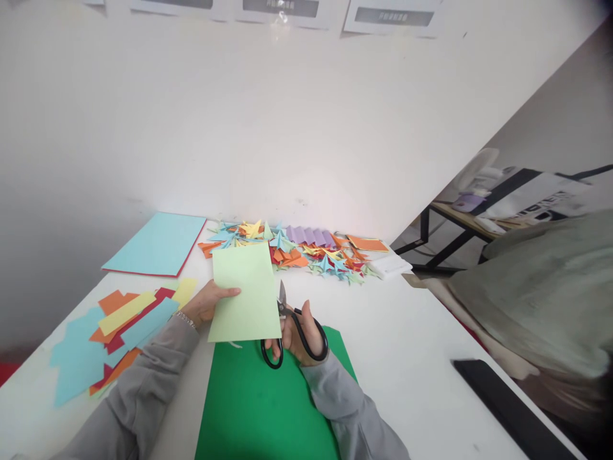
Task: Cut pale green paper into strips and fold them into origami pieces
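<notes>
The left grip [205, 303] is clamped on a pale green sheet of paper [246, 287], its thumb lying across the front near the left edge and the other fingers mostly hidden behind. The sheet is held up to the right of that grip, above a green mat [272, 402]. The right grip [304, 335] is closed around a pair of black-handled scissors [282, 309], with fingers through the loops. The loops stand spread, and one blade points up and away from this grip, just beside the sheet's right edge; whether it touches the paper I cannot tell.

A bracelet [186, 318] circles the wrist behind the left grip. To the left of that grip, coloured paper pieces [127, 313] lie overlapping on the white tabletop [397, 358]. Beyond it and to the left is a light blue sheet [158, 241] with red showing at its edge. Past both grips, folded paper shapes [290, 257] sit in a row by the wall [239, 140], with a pleated purple paper [311, 236] among them. Well to the right of the right grip lies a long black object [502, 406], near another person's sleeve or clothing [541, 287].
</notes>
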### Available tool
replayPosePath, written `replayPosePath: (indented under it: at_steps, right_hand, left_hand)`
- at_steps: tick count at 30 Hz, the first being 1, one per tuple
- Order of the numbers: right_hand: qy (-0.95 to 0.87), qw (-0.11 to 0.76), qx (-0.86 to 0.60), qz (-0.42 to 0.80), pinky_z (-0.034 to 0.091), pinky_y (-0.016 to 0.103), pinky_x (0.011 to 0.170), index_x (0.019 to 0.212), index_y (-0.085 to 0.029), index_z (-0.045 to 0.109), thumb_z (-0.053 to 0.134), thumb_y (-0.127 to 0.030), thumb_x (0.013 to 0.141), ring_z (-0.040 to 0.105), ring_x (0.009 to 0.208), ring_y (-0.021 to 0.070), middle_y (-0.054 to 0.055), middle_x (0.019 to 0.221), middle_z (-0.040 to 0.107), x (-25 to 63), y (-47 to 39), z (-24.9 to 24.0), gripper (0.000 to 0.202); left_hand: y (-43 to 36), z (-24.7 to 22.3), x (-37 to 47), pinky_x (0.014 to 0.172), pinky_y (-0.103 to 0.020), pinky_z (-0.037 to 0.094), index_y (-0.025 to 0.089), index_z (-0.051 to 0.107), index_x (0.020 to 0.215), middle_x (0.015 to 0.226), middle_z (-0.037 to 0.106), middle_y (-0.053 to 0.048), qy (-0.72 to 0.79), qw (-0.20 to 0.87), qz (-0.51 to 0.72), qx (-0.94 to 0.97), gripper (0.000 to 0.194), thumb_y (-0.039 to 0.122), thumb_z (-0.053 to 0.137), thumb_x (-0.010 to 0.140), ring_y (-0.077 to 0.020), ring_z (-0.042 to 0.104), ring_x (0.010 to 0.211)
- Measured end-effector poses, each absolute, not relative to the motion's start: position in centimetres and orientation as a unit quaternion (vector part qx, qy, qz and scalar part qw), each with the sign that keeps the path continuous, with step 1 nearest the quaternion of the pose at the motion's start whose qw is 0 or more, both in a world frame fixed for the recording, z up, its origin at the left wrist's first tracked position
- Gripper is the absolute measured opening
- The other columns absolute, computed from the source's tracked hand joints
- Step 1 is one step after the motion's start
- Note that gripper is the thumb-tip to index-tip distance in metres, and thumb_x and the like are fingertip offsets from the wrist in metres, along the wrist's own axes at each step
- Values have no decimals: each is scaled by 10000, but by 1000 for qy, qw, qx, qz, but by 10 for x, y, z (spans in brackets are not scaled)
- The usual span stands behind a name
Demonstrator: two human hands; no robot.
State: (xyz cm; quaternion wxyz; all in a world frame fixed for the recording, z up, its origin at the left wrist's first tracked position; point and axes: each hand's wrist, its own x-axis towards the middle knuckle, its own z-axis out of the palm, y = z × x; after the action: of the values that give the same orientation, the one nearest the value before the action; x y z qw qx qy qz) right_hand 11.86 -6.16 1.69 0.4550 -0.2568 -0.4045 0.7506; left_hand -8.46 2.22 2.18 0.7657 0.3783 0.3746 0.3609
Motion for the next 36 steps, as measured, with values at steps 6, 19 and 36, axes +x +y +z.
replayPosePath:
  at_steps: [6,19,36]
  right_hand:
    - [-395,462,-279,744,450,304,478,1152,-169,411,71,-762,702,564,453,170,59,613,644,118,-62,15,818]
    - [-409,452,-274,744,402,271,404,1210,-174,342,68,-783,678,533,382,151,83,689,656,124,-62,14,853]
    - [-344,461,-202,793,440,284,474,1250,-224,322,214,-723,738,526,474,130,58,783,624,126,-65,26,723]
  left_hand:
    - [22,22,-86,722,-425,524,97,563,1040,950,665,-155,379,758,363,386,483,138,731,590,-292,638,830]
    - [24,24,-91,772,-432,512,95,574,1021,908,677,-154,390,757,372,370,489,136,748,566,-291,638,840]
    - [21,26,-92,746,-362,514,96,592,966,897,680,-135,347,822,344,291,317,279,614,708,-265,642,833]
